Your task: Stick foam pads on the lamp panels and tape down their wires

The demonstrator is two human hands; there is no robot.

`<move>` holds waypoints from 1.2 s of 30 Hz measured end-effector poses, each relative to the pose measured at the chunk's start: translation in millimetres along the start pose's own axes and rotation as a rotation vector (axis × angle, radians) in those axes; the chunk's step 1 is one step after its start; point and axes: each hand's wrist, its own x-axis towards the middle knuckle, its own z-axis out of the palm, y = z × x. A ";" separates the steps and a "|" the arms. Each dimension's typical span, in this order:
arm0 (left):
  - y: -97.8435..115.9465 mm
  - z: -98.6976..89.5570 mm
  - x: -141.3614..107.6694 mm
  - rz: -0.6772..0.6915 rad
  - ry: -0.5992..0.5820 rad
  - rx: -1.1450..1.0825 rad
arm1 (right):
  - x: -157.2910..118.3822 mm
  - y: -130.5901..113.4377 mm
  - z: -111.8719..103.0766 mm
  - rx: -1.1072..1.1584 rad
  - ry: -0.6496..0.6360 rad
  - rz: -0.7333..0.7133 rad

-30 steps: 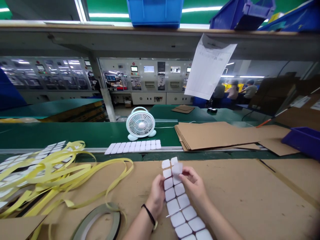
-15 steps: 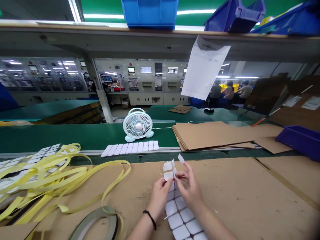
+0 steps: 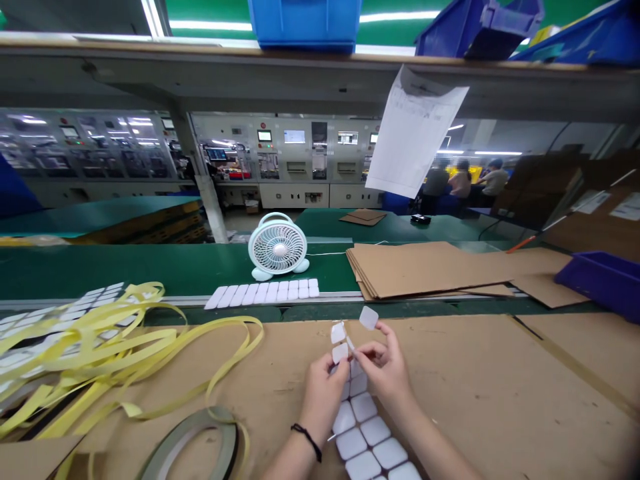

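A sheet of white rounded-square stickers (image 3: 351, 443) stretches from the lower edge of the view up between my hands. My left hand (image 3: 324, 390) is closed, pinching the sheet's raised far end, where white squares (image 3: 339, 333) stick up beyond the fingertips. My right hand (image 3: 389, 365) is closed too: thumb and a finger pinch the edge of a narrow-looking white sticker (image 3: 351, 343) beside the left fingertips. Another single white sticker (image 3: 369, 318) clings to a raised right fingertip. A black band circles my left wrist.
Cardboard (image 3: 480, 387) covers the worktop. Tangled yellow strips (image 3: 150, 347) and a tape roll (image 3: 227, 443) lie at left. Behind stand a small fan (image 3: 278, 248), a sticker strip (image 3: 263, 293), stacked cardboard sheets (image 3: 430, 267) and a purple bin (image 3: 603, 280). A paper (image 3: 415, 130) hangs overhead.
The sticker on the right fingertip has turned to show its flat face. My right thumb and finger have drawn the pinched sticker slightly away from the sheet's far end.
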 end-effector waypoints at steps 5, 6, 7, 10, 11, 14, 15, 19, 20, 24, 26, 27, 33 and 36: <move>1.9 0.6 -3.0 -0.015 0.052 0.079 | 0.1 -3.9 -2.5 0.045 -0.048 0.084; 2.3 0.7 -3.3 -0.010 0.071 0.098 | -0.5 -4.4 -2.5 0.049 -0.052 0.084; 2.5 0.8 -3.5 -0.005 0.085 0.110 | -1.2 -4.8 -2.3 0.052 -0.058 0.081; 2.4 1.2 -3.3 0.004 0.103 0.111 | -2.7 -5.1 -1.6 0.048 -0.062 0.068; 2.2 1.3 -3.2 0.003 0.106 0.106 | -3.2 -5.1 -1.4 0.040 -0.061 0.067; 2.4 0.8 -2.5 -0.025 0.111 0.099 | -4.6 -5.7 -1.0 0.020 -0.065 0.064; 3.0 0.2 -2.2 -0.039 0.113 0.098 | -4.9 -6.4 -0.9 0.018 -0.069 0.064; 8.4 -3.4 -1.3 -0.050 0.080 0.060 | -4.5 -11.2 -1.3 0.051 -0.060 0.069; 10.2 -4.2 -1.3 -0.044 0.057 0.042 | -4.0 -12.5 -1.6 0.063 -0.052 0.069; 13.7 -4.7 -2.2 -0.030 -0.008 -0.001 | -3.0 -15.9 -3.1 0.095 -0.042 0.090; 11.9 -3.7 -2.8 -0.017 0.011 0.010 | -3.9 -16.7 -3.5 0.102 -0.051 0.105; 10.4 -3.3 -2.9 -0.011 0.030 0.018 | -4.6 -17.0 -3.6 0.104 -0.060 0.114; 5.1 -6.8 1.4 -0.017 0.054 0.054 | -2.8 -15.4 -3.6 0.133 -0.080 0.144; 9.6 -7.5 2.6 -0.021 -0.009 0.072 | 0.7 -14.4 -1.2 0.169 -0.034 0.130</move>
